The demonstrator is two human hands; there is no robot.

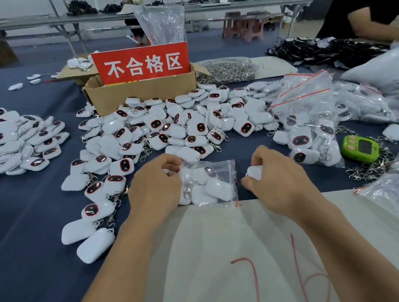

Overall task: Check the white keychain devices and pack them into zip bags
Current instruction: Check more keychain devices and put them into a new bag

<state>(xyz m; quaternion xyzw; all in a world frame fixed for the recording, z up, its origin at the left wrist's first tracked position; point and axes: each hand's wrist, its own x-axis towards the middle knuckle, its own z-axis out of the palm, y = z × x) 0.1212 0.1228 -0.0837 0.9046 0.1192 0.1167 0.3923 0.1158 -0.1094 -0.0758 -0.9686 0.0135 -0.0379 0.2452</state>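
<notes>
Nearest lies a white sheet marked with red handwriting, spread on the dark blue cloth-covered desk. Farther off, a broad heap of white rounded keychain devices fills the middle of the desk. Behind it stands a brown cardboard box bearing a red sign with white characters. At the sheet's far edge rests a clear plastic zip bag holding several devices. The left hand has its grip pinching the bag's left edge. The right hand, just right of the bag, has its grip curled round one small white device.
</notes>
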